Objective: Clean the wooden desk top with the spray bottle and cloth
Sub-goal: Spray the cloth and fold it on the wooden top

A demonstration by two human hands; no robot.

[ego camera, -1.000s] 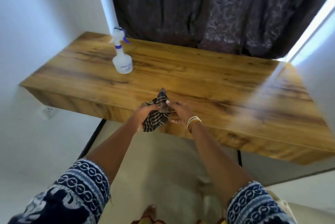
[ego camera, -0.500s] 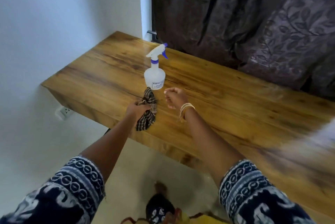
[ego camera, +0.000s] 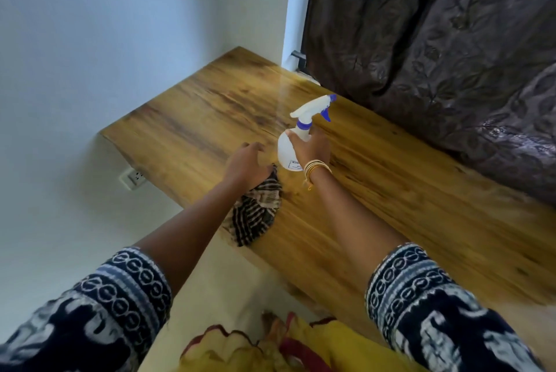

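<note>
Head view, looking down along both forearms. My right hand (ego camera: 310, 147) is wrapped round the neck and shoulder of the spray bottle (ego camera: 290, 149), fingers curled about it just under the blue collar; the far side of the grip is hidden, so I cannot tell whether a finger is on the trigger yet. The bottle stands upright on the wooden tabletop (ego camera: 406, 191), nozzle pointing away toward the dark patterned curtain (ego camera: 436, 55). Whether its base is touching the wood or just off it I cannot tell.

My left hand (ego camera: 245, 165) rests over the top of the striped cloth (ego camera: 255, 212), fingers spread and only loosely bent, the tips reaching past it onto the wood. I judge it is pinning the cloth more than gripping it. The cloth is bunched and lies at the near edge of the tabletop, part of it draped over the edge, just beside the bottle.

Why so: 1 hand takes the sprayer, the other keeps the cloth parked close for the wipe that follows. Judgement: this is the pick-up of the bottle, spraying not yet begun, wiping not yet begun.

Also noted: gold bangles (ego camera: 316, 168) on the right wrist, a wall socket (ego camera: 134, 178) below the tabletop's left end, white wall behind.
</note>
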